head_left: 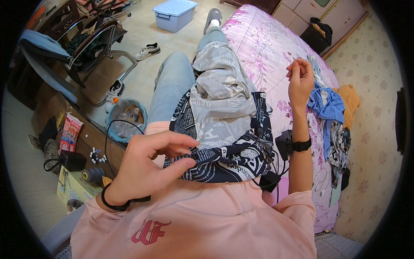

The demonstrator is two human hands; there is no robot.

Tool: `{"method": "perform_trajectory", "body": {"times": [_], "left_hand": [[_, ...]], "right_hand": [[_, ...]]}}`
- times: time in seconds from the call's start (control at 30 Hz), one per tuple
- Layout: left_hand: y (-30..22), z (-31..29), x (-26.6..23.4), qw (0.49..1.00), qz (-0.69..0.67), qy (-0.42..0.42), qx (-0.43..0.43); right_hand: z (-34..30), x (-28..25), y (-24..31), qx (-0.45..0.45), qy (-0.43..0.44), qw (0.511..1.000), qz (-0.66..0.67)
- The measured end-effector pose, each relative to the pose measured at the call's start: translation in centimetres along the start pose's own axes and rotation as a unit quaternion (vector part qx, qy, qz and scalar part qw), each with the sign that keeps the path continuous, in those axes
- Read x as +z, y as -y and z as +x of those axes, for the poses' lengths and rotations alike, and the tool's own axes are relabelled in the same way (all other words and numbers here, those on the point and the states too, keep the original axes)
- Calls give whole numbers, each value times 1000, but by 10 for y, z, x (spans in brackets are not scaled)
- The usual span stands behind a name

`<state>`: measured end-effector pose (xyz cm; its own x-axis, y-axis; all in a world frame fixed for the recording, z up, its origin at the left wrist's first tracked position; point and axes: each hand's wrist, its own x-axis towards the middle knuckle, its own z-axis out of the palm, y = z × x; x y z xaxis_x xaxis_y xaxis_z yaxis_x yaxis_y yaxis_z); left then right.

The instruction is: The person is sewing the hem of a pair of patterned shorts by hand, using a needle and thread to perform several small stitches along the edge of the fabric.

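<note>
Across my lap lies a black-and-white printed garment, bunched up, with its paler grey reverse side turned outward over my legs. My left hand is closed at the garment's near left edge, thumb and forefinger pinching the dark cloth. Raised above the bed to the right is my right hand, its fingertips pinched together. A faint thin line like a thread runs down from these fingertips toward the garment. Whether a needle is between the fingers is too small to tell.
On the left desk are a spool of dark thread, several small white buttons and a red packet. A lined bin stands beside my leg. Clothes lie on the flowered bed. Black cables lie near my right elbow.
</note>
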<state>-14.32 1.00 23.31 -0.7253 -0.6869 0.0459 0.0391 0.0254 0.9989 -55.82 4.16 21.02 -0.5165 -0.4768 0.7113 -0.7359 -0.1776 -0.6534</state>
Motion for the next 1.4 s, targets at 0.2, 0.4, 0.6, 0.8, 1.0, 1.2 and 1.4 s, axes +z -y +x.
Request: {"method": "perform_trajectory", "body": {"times": [0.2, 0.4, 0.6, 0.8, 1.0, 1.2, 1.4], "left_hand": [[11, 7, -4, 989, 139, -22, 37], [29, 15, -3, 983, 150, -83, 64], [26, 15, -2, 952, 207, -140, 178], [12, 14, -5, 899, 268, -27, 346], [3, 5, -7, 939, 237, -27, 250], [2, 5, -6, 953, 224, -26, 205], [11, 5, -7, 824, 331, -50, 457]], "right_hand": [[5, -9, 0, -2, -16, 1000, -4], [6, -12, 0, -14, -26, 999, -12], [8, -16, 5, -28, -35, 999, -16], [-16, 8, 46, -23, 83, 992, 89], [-100, 55, 164, 223, 518, 737, 373], [-113, 38, 182, 109, 397, 881, 234], [-120, 6, 176, -331, 352, 859, 169]]}}
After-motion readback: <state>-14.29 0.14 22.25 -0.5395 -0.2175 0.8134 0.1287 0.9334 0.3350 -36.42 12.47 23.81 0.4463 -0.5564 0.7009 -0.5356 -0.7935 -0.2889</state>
